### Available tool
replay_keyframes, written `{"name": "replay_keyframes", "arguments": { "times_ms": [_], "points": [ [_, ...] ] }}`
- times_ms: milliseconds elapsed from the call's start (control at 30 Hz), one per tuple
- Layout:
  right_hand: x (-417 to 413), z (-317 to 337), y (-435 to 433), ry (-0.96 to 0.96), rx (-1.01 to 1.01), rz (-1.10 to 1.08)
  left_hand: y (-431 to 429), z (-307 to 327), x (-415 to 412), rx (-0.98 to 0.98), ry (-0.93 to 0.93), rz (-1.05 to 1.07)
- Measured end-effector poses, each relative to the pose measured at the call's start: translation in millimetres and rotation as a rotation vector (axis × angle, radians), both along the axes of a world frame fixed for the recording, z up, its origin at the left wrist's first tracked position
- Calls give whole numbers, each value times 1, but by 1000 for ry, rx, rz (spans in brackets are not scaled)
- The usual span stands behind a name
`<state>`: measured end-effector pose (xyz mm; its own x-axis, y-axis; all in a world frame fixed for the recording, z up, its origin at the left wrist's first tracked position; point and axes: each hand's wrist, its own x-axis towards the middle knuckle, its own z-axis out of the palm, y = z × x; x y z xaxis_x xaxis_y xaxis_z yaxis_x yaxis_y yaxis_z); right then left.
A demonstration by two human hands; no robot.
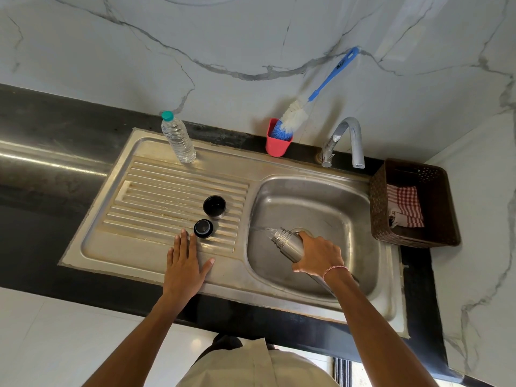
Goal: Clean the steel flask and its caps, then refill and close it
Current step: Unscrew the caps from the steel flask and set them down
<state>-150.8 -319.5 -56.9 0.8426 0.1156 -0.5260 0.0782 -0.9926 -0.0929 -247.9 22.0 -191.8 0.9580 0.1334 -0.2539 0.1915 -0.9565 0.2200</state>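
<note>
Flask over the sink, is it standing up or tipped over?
Tipped over. The right hand holds the flask sideways above the sink, its open mouth pointing left, and water is spilling out of it.

1. Over at the back of the drainboard, a clear plastic bottle with a teal cap stands upright.
2. A red cup sits against the wall, and a blue-handled bottle brush leans out of it, its handle against the marble.
3. The chrome tap arches up behind the basin.
4. A brown woven basket sits just right of the sink, with a red-and-white checked cloth inside.
5. The black countertop runs off left, under the white veined marble wall.
</note>
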Motion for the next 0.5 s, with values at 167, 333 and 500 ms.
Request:
{"name": "replay_keyframes", "arguments": {
  "times_ms": [167, 333, 500],
  "points": [
    [1, 1, 3, 4, 9, 3, 0, 0, 0, -7, 1, -2],
    [3, 2, 5, 11, 8, 5, 0, 1, -1, -14, 0, -3],
    [3, 2, 6, 5, 2, 13, 0, 2, 0, -9, 2, 1]
  ]
}}
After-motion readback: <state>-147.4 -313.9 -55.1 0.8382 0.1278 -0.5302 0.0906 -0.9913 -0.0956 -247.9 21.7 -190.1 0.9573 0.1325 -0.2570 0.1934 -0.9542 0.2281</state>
